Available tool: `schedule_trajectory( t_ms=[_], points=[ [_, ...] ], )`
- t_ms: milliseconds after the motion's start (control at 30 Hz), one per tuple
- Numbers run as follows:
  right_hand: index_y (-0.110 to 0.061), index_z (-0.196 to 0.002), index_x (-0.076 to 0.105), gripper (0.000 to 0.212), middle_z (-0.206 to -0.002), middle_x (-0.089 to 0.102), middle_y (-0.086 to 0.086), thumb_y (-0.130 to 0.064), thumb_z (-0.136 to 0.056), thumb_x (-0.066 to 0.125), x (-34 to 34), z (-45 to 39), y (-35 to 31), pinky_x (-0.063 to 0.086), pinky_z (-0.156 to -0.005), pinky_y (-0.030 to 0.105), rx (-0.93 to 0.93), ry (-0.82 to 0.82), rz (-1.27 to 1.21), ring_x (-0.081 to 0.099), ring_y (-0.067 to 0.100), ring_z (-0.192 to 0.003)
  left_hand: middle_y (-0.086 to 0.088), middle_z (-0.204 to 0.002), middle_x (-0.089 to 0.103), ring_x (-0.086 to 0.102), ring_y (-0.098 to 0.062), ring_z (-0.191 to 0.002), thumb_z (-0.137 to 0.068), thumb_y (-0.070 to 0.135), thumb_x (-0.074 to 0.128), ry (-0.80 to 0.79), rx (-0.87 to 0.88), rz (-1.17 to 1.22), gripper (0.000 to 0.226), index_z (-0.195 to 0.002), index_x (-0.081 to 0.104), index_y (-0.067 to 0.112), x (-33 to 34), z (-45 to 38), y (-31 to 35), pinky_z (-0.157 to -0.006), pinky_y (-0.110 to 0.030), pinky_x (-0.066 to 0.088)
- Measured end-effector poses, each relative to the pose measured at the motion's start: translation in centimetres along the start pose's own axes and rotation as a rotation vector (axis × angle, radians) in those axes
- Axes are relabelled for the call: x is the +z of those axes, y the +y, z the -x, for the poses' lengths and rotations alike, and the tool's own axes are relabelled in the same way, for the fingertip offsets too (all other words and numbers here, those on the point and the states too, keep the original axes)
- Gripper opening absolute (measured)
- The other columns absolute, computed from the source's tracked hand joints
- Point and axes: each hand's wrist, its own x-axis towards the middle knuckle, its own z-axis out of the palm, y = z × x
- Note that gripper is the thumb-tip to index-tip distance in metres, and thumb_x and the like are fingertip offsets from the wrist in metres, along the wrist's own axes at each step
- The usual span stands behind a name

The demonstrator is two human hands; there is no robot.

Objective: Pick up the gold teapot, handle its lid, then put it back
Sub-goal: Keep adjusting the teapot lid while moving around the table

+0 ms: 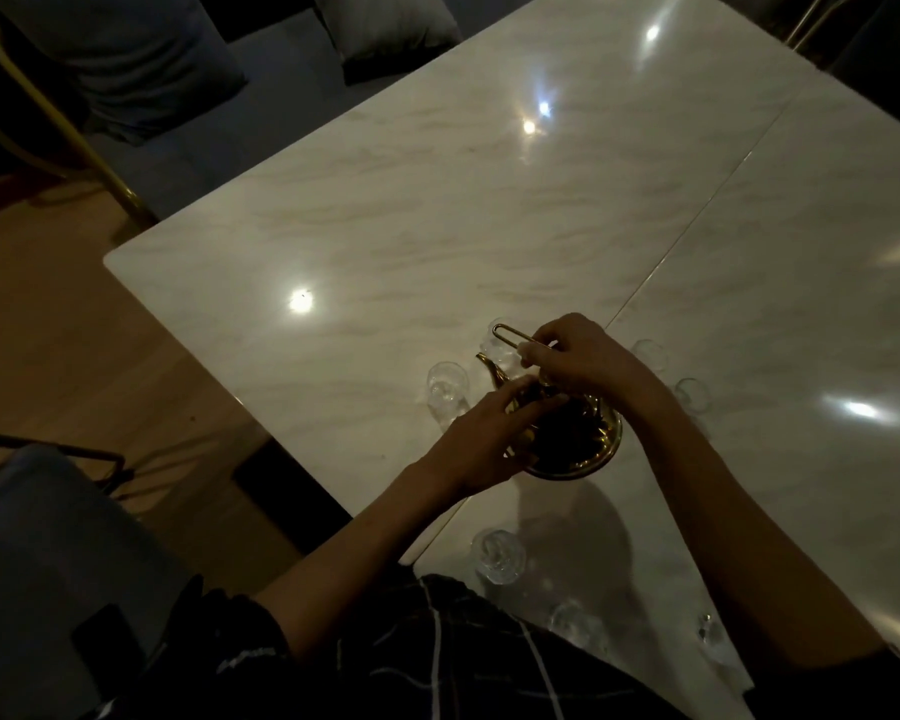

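Because the room is dim and the scene is viewed from above, much of the fine detail is lost, yet the layout can be read. At the left, a small clear glass [447, 389] is seen standing upright on the marble table [385, 210], just beside the pot and out of the hands' way. Next, the left hand [481, 439] is laid against the near left side of the gold teapot [588, 444], its fingers [515, 394] stretched toward the top; this is judged to be a steadying hold, though whether the lid is pinched beneath them cannot be told. The teapot is found near the table's front edge, its spout [492, 368] pointing left and away; whether its base rests on the marble or is lifted slightly cannot be made out. Further right, the right hand [578, 363] is closed around the thin wire handle [510, 336], presumably so that the weight is carried from above. More glasses [694, 394] are ringed round the pot, so a careful set-down would be called for.
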Motion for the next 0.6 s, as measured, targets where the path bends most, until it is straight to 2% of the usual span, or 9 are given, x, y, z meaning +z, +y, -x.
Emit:
schedule_trajectory(
  t_ms=[100,200,267,333,467,600],
  points=[
    [-0.012,-0.091,0.077,0.027,-0.090,0.069,0.005,-0.031,-0.094,0.059,0.4,-0.1,-0.7,0.047,-0.062,0.025,-0.001,-0.030,0.041,0.067,0.020,-0.087,-0.005,-0.169,0.023,0.048,-0.031,-0.140,-0.092,0.026,0.074,0.021,-0.016,0.021,0.080,-0.159,0.031,0.037,0.0,0.7,0.3,-0.092,-0.046,0.060],
    [-0.014,-0.088,0.076,0.025,-0.088,0.072,0.009,-0.032,-0.093,0.060,0.5,-0.1,-1.1,0.052,-0.060,0.027,0.014,-0.037,0.081,0.069,0.022,-0.082,-0.005,-0.169,0.025,0.050,-0.031,-0.138,-0.092,0.026,0.073,0.053,-0.026,0.038,0.078,-0.159,0.032,0.037,-0.1,1.2,0.9,-0.089,-0.045,0.061],
    [-0.011,-0.087,0.076,0.025,-0.087,0.072,0.011,-0.030,-0.093,0.061,0.4,0.0,-1.5,0.059,-0.067,0.037,0.021,-0.035,0.104,0.070,0.024,-0.081,-0.005,-0.168,0.027,0.052,-0.029,-0.136,-0.093,0.026,0.074,0.071,-0.024,0.043,0.078,-0.158,0.033,0.037,-0.2,1.4,1.3,-0.089,-0.040,0.060],
    [-0.007,-0.088,0.077,0.026,-0.087,0.073,0.014,-0.028,-0.092,0.061,0.2,0.3,-1.8,0.060,-0.074,0.042,0.020,-0.029,0.130,0.071,0.026,-0.080,-0.005,-0.167,0.027,0.055,-0.029,-0.131,-0.093,0.027,0.073,0.089,-0.013,0.050,0.078,-0.158,0.032,0.036,-0.3,1.5,1.8,-0.085,-0.035,0.059],
    [-0.006,-0.095,0.078,0.026,-0.091,0.073,0.012,-0.025,-0.094,0.060,-0.3,0.7,-2.4,0.058,-0.074,0.039,0.008,-0.024,0.159,0.070,0.024,-0.081,-0.002,-0.167,0.025,0.053,-0.027,-0.136,-0.092,0.028,0.075,0.096,-0.017,0.051,0.083,-0.158,0.028,0.041,-0.2,1.5,2.0,-0.086,-0.044,0.062],
    [-0.007,-0.096,0.078,0.028,-0.090,0.070,0.010,-0.028,-0.095,0.059,-0.8,1.3,-3.1,0.059,-0.080,0.042,0.008,-0.019,0.174,0.068,0.024,-0.086,-0.001,-0.167,0.025,0.052,-0.026,-0.136,-0.091,0.027,0.075,0.107,-0.003,0.055,0.083,-0.159,0.029,0.040,-0.4,1.2,2.4,-0.087,-0.043,0.062]
  ],
)
